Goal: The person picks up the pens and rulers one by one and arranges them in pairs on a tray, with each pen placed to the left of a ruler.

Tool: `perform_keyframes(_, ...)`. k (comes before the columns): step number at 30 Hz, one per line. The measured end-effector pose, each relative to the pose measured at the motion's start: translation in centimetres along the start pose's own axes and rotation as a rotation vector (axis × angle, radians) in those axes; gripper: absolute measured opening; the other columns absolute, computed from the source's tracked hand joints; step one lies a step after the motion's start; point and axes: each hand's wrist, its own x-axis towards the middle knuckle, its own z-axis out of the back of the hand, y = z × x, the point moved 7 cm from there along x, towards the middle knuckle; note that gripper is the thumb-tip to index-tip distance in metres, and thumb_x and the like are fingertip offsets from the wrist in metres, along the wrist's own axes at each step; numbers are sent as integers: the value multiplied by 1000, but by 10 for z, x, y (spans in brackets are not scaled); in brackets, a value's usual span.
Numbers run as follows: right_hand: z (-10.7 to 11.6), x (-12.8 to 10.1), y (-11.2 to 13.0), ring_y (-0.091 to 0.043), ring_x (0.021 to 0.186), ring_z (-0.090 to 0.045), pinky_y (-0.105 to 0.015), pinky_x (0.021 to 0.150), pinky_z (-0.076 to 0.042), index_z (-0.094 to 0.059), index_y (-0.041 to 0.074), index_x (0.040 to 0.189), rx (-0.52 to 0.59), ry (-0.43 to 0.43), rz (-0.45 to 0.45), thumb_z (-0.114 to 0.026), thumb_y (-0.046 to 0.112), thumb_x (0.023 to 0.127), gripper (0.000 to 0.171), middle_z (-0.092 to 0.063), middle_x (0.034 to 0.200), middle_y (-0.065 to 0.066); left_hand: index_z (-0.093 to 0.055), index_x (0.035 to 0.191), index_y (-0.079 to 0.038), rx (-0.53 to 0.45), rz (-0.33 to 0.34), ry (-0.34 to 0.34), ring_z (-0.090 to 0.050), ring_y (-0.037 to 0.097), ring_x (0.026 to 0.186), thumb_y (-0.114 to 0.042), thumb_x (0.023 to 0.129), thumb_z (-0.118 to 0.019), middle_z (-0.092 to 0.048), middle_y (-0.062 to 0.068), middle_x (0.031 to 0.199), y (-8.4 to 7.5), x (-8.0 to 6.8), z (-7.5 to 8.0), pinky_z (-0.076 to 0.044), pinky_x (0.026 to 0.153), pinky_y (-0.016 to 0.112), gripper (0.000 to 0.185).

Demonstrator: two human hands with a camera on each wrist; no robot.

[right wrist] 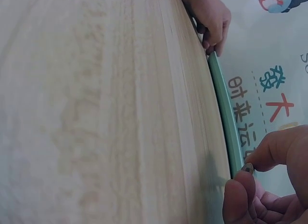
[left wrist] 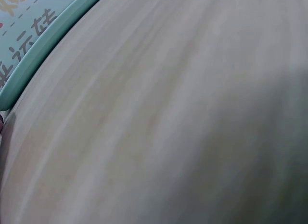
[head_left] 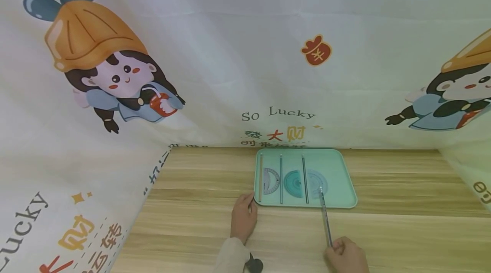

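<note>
My right hand [head_left: 347,256] pinches the near end of a dark patterned pencil [head_left: 326,217]. The pencil's far end reaches over the front rim of a mint-green tray [head_left: 342,179] and overlaps a pale clear protractor [head_left: 320,178]. With my left hand [head_left: 244,215] I grip the tray's near left corner, the fingers curled at its rim in the right wrist view. Across the tray, from the left, lie a yellowish pencil [head_left: 261,179], a pale purple protractor [head_left: 271,181], a grey-blue pencil [head_left: 281,179], a teal protractor [head_left: 293,184] and a dark pencil [head_left: 305,179].
The tray lies on a wood-grain table [head_left: 192,213], its back rim close to a white printed curtain [head_left: 215,73]. More curtain hangs along the left and right sides. A small black object [head_left: 254,263] sits by my left sleeve [head_left: 232,256].
</note>
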Motion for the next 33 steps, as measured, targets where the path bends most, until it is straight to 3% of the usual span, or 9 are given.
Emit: perform_keyframes(33, 17, 13, 11, -15, 61, -53, -25, 54, -45, -62, -4, 84, -29, -89, 92, -60, 13, 76, 19, -60, 67, -4, -62, 122, -2, 17, -13, -13, -61, 22, 108, -9, 93, -53, -64, 7, 112, -2, -1, 2, -54, 95, 36, 31)
